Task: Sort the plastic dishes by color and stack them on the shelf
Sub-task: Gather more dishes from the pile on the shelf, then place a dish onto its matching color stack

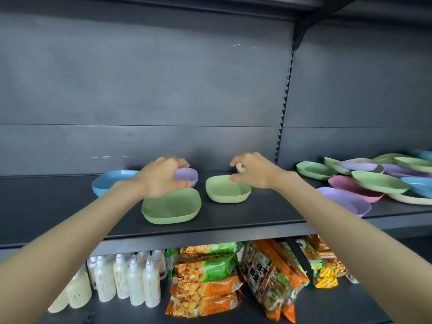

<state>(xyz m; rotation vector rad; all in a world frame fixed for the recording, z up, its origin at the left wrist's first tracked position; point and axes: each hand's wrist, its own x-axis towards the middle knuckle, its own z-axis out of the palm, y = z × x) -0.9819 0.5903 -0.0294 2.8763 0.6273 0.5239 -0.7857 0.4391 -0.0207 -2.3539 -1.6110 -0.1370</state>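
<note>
Green dishes (171,205) lie just below both hands (163,176)

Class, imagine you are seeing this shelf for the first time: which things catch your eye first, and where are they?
Two bare arms reach in: the left hand grips a purple dish, the right hand pinches the rim of a green dish at mid-shelf. On the right lies a jumbled pile of pastel dishes; bright orange snack packets sit below.
</note>
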